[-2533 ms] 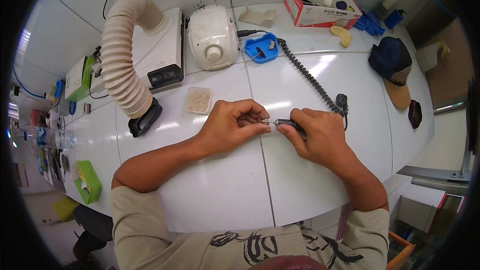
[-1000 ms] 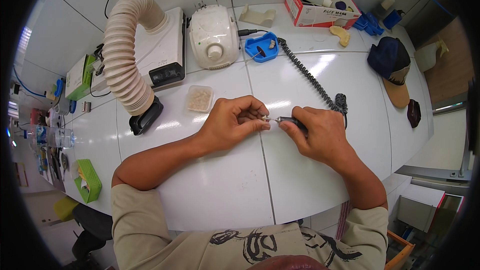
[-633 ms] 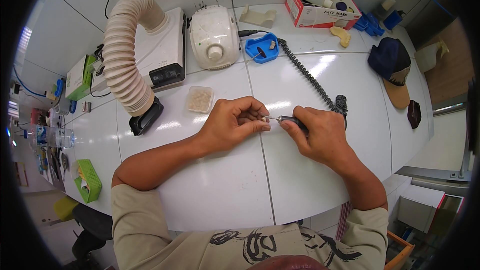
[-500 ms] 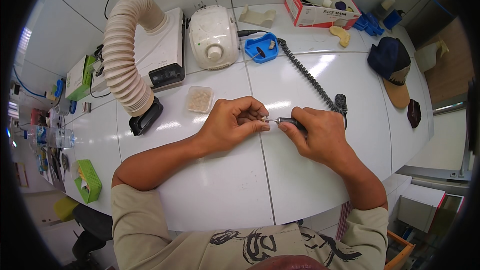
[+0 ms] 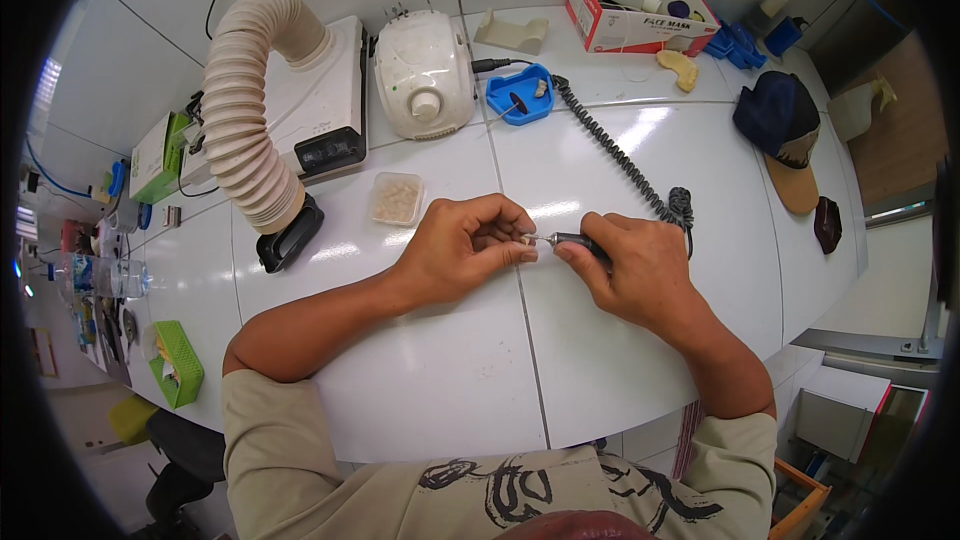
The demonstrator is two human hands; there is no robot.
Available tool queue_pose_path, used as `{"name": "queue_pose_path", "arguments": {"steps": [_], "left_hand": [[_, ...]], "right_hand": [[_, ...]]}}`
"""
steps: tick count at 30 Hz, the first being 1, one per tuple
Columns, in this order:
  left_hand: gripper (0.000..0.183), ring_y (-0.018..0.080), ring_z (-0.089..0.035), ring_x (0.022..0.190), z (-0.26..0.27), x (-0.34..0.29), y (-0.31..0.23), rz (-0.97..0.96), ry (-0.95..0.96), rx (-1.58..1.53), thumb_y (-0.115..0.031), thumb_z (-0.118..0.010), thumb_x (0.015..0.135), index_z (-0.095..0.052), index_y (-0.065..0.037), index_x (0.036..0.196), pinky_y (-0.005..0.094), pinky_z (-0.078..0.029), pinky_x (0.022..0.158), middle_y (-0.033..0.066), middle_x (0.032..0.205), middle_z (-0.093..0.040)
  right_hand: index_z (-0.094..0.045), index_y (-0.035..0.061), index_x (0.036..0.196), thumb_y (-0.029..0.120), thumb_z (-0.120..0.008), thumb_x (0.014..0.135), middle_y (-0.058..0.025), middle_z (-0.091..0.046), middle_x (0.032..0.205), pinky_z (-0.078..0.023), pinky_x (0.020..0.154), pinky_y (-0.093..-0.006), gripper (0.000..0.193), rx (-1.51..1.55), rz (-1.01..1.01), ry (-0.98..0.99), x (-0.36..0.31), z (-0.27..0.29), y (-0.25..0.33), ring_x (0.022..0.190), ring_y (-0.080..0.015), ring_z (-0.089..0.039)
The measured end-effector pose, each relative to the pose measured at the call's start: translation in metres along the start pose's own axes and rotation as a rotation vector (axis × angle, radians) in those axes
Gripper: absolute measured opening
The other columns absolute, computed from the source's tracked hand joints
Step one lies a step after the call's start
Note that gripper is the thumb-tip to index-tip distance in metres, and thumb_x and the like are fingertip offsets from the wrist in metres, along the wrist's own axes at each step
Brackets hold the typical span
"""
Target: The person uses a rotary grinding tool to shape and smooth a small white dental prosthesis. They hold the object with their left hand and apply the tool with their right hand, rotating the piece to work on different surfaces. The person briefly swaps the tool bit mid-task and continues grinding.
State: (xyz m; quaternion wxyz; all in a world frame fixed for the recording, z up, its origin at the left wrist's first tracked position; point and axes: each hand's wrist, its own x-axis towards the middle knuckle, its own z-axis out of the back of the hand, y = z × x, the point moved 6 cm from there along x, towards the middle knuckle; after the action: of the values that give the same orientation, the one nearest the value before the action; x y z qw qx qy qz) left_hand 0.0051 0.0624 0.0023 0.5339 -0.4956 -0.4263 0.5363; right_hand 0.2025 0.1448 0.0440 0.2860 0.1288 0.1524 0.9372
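Observation:
My left hand point(image 5: 467, 248) pinches a tiny pale piece point(image 5: 527, 239) between thumb and fingertips; it looks tooth-like, but most of it is hidden. In my right hand point(image 5: 637, 265) is a dark rotary handpiece point(image 5: 580, 242), held like a pen, its thin metal bit pointing left. The tip of the bit meets or nearly meets the pale piece. A black coiled cord point(image 5: 625, 158) runs from near my right hand up to the white control unit point(image 5: 427, 75). Left of my left hand stands a clear square box point(image 5: 397, 198) of small pale pieces.
A ribbed suction hose point(image 5: 240, 110) with a black nozzle point(image 5: 290, 235) arches at the left. Behind my hands sits a blue tray point(image 5: 520, 95) with small parts. A mask box point(image 5: 640, 22) and a cap point(image 5: 780, 125) lie at right, a green basket point(image 5: 176, 363) at left.
Both hands hold nearly the same pose. The handpiece bit and pale piece have shifted very slightly against each other; the whole view has moved a little.

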Motion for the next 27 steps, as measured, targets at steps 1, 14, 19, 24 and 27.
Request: {"name": "queue_pose_path", "arguments": {"steps": [1,14,19,24,27], "left_hand": [[0.021,0.0134,-0.079,0.103,-0.0001,-0.0002,0.0002,-0.002,0.001,0.006,-0.003,-0.081,0.104,-0.073,0.007,0.12,0.0278,-0.065,0.096,0.0104,0.108,-0.081],[0.024,0.009,-0.075,0.095,0.0005,-0.0007,-0.0026,-0.053,-0.015,0.092,-0.006,-0.086,0.101,-0.075,0.005,0.119,0.025,-0.063,0.086,0.0068,0.102,-0.078],[0.023,0.0084,-0.074,0.093,0.0008,-0.001,0.0003,-0.064,-0.018,0.085,-0.006,-0.087,0.1,-0.075,0.004,0.116,0.0245,-0.062,0.083,0.0059,0.102,-0.077],[0.023,0.0089,-0.074,0.092,0.002,-0.0014,-0.0024,-0.132,-0.059,0.11,-0.004,-0.088,0.098,-0.075,0.002,0.116,0.0254,-0.061,0.081,0.0052,0.101,-0.077],[0.023,0.009,-0.074,0.09,0.0024,-0.001,-0.0038,-0.152,-0.06,0.113,-0.004,-0.088,0.097,-0.075,0.002,0.115,0.0254,-0.061,0.081,0.005,0.101,-0.076]], "right_hand": [[-0.073,0.0083,0.088,0.049,-0.076,0.105,-0.0072,-0.07,0.07,-0.049,0.052,-0.0438,0.044,-0.005,0.005,0.002,-0.0001,-0.0005,-0.0001,0.056,-0.0296,-0.068],[-0.072,0.0083,0.088,0.047,-0.077,0.105,-0.0074,-0.071,0.072,-0.05,0.054,-0.0436,0.042,0.049,0.001,-0.004,0.0,0.0007,-0.0011,0.058,-0.0298,-0.069],[-0.072,0.0078,0.088,0.046,-0.077,0.105,-0.0084,-0.071,0.072,-0.05,0.054,-0.0433,0.042,0.052,0.034,-0.017,-0.0002,0.0023,0.0005,0.058,-0.0298,-0.069],[-0.072,0.0077,0.088,0.046,-0.078,0.104,-0.0088,-0.07,0.07,-0.049,0.053,-0.0431,0.042,0.121,-0.005,-0.005,0.0008,0.0039,-0.0065,0.057,-0.0302,-0.068],[-0.073,0.0077,0.088,0.046,-0.079,0.104,-0.009,-0.069,0.07,-0.048,0.053,-0.0432,0.041,0.093,0.016,-0.004,0.0002,0.0023,-0.0048,0.056,-0.0303,-0.067]]}}
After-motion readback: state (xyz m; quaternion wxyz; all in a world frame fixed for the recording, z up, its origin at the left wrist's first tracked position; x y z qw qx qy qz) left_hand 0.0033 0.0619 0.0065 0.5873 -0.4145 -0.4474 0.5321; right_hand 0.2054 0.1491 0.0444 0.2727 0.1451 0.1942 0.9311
